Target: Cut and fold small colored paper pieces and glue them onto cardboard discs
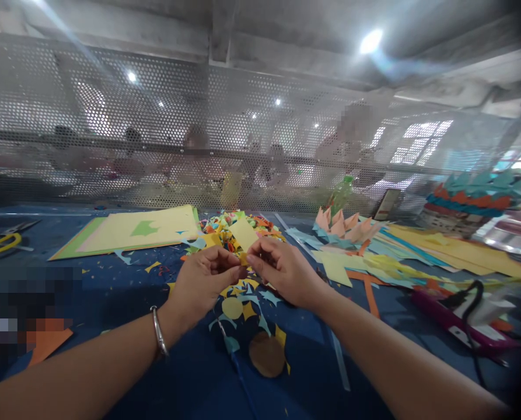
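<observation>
Facing the hands' meeting point as the clock's centre, and holding both bare hands there with fingertips nearly touching. Apparently clamping a small yellow-orange paper scrap [243, 258] between the thumb and forefinger of the left hand [205, 274]. Curling the right hand [286, 271] close at the scrap's three-o'clock side, thumb and forefinger near each other; being unable to tell any firm grip there. Showing a pale yellow rectangular paper piece [244, 233] just beyond the fingertips at twelve o'clock; being unable to tell it as held or resting on the heap of multicoloured paper cuttings [216, 223] behind.

Judging by the pose, handling one small piece finely with both hands, well short of setting it down. Probably calling next for a light, steady pinch and a clearer view of the scrap's edges, without creasing the thin paper.

Lying towards six o'clock: a pale yellow round paper disc [232, 308] and a larger brown disc [267, 354]. Sitting near ten o'clock: a stack of pale yellow and green paper sheets [120, 233].
</observation>
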`<state>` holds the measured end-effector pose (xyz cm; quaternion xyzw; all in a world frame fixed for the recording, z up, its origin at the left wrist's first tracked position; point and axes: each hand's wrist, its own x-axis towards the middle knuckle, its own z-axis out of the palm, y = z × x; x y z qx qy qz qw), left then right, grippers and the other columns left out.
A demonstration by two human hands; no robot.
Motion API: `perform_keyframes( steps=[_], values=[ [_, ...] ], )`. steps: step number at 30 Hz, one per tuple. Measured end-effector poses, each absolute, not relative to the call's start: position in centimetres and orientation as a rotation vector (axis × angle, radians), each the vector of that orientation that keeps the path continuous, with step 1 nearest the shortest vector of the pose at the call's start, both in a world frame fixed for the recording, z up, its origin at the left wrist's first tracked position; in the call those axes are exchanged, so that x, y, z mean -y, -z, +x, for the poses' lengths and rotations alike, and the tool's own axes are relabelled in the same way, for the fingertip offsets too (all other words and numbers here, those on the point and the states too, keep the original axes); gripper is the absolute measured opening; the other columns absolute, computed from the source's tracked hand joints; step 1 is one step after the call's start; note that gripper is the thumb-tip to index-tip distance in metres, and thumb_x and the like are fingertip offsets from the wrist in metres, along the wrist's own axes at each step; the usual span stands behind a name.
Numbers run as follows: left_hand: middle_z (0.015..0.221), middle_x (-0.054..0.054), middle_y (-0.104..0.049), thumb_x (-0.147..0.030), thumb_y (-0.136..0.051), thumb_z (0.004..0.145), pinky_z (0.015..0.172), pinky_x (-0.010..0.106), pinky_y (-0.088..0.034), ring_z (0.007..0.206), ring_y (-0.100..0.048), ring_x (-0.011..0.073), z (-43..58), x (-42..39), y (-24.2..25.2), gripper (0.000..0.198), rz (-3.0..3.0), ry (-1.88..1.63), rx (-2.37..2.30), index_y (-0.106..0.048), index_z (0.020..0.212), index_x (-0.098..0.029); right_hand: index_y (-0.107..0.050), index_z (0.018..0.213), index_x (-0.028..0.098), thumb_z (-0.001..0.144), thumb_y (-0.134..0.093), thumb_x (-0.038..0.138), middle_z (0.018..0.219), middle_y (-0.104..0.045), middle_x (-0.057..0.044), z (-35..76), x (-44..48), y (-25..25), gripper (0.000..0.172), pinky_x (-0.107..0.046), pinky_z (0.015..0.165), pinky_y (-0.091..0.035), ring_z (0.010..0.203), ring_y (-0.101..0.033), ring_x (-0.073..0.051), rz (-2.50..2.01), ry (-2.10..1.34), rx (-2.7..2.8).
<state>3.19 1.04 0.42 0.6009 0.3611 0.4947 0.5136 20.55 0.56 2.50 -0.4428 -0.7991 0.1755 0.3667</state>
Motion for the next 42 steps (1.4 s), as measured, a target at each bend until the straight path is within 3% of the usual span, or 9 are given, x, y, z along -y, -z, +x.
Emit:
perform_keyframes(
  steps=[11,21,27,30,33,42],
  values=[
    [0.067,0.0,-0.064,-0.023,-0.068,0.068,0.065,0.027,-0.047,0.063,-0.058,0.0125,2.93,-1.49,0.45,0.01,1.562,-1.213,-0.861,-0.062,0.071,-0.016,-0.053,0.079,0.019,0.088,-0.049,0.031,0.065,-0.052,0.002,20.62,-0.69,-2.0,0.016,-0.024,0.048,-0.033,0.052,-0.045,-0.01,-1.14,-0.499,2.034],
    [0.063,-0.002,-0.058,-0.018,-0.063,0.067,0.06,0.026,-0.045,0.06,-0.055,0.0112,2.97,-1.36,0.22,0.01,1.711,-1.219,-0.92,-0.053,0.066,-0.018,-0.052,0.078,0.019,0.088,-0.05,0.028,0.067,-0.05,0.002,20.32,-0.33,-2.27,0.014,-0.025,0.05,-0.035,0.052,-0.045,-0.01,-1.089,-0.533,2.04],
    [0.063,-0.004,-0.06,-0.017,-0.064,0.067,0.06,0.025,-0.045,0.061,-0.059,0.0127,3.42,-0.82,-0.16,0.023,1.543,-1.118,-0.837,-0.047,0.082,-0.021,-0.052,0.077,0.019,0.087,-0.05,0.026,0.068,-0.053,0.0,20.34,-0.38,-2.45,0.013,-0.025,0.051,-0.036,0.057,-0.046,-0.011,-1.079,-0.468,2.056],
    [0.064,0.0,-0.065,-0.028,-0.066,0.071,0.06,0.027,-0.046,0.061,-0.061,0.0151,3.45,-0.91,-0.06,0.025,1.477,-1.027,-0.873,-0.051,0.088,-0.02,-0.053,0.076,0.019,0.086,-0.051,0.022,0.071,-0.055,-0.001,20.39,-0.34,-2.48,0.01,-0.024,0.053,-0.037,0.061,-0.048,-0.012,-1.06,-0.386,2.075],
    [0.068,0.003,-0.066,-0.035,-0.066,0.073,0.061,0.027,-0.046,0.062,-0.061,0.0147,3.34,-1.16,0.28,0.021,1.475,-0.993,-0.884,-0.058,0.08,-0.017,-0.054,0.076,0.019,0.084,-0.051,0.02,0.07,-0.054,0.0,20.35,-0.27,-2.5,0.009,-0.024,0.052,-0.036,0.059,-0.047,-0.011,-1.055,-0.369,2.083],
    [0.063,0.002,-0.063,-0.034,-0.064,0.077,0.06,0.026,-0.044,0.059,-0.054,0.0123,2.97,-1.32,0.15,0.021,1.622,-1.012,-0.85,-0.066,0.07,-0.015,-0.054,0.076,0.019,0.084,-0.052,0.02,0.069,-0.055,0.0,20.35,-0.14,-2.68,0.008,-0.024,0.054,-0.037,0.06,-0.048,-0.011,-1.049,-0.365,2.102]
  ],
)
